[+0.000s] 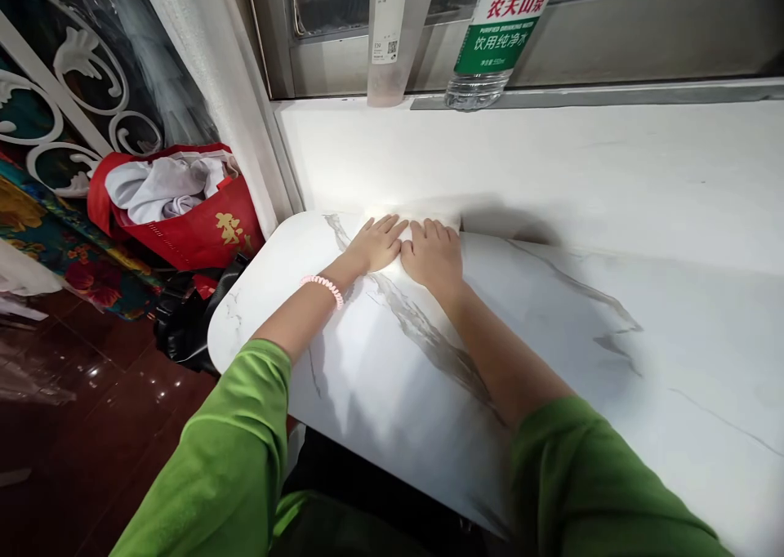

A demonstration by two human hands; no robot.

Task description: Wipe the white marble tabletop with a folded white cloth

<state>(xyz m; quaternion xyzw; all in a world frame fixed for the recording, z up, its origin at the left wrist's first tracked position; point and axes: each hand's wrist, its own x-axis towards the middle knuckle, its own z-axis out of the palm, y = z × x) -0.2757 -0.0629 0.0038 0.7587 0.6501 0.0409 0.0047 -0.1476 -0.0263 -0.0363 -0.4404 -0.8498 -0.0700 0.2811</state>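
Both arms reach across a white marbled table to its far edge. There, a white cloth or folded tissue lies against the wall; which of the two it is I cannot make out. My left hand rests flat on its left part, fingers stretched out, with a pink coiled band round the wrist. Beside it, thumbs almost touching, my right hand lies palm down with fingers extended. Most of the white piece is hidden beneath the two hands.
On the sill behind stand a water bottle with a green label and a frosted plastic container. Left of the table are a red bag holding white fabric, a black bag and a white curtain.
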